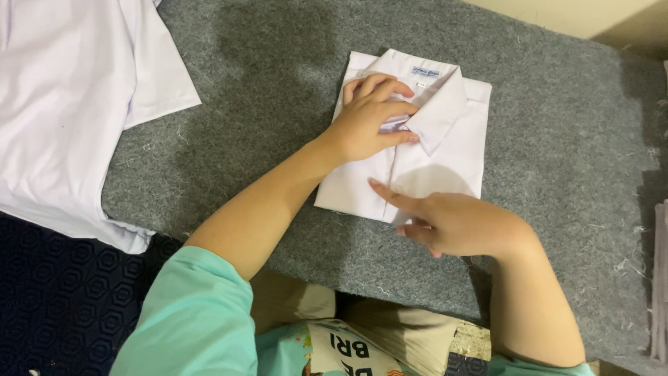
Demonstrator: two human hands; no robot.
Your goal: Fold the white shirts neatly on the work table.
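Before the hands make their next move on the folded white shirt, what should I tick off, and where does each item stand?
1. Folded white collared shirt lies flat on the grey felt mat: ok.
2. Left hand presses on the collar area: ok.
3. Right hand touches the shirt's lower edge, index finger extended along the front: ok.
4. Collar point on the shirt's far side lies flat and neat: ok.
5. Buttons fastened under the left hand: cannot tell, hidden.
6. Loose white garment at the mat's left edge lies apart from the folded shirt: ok.
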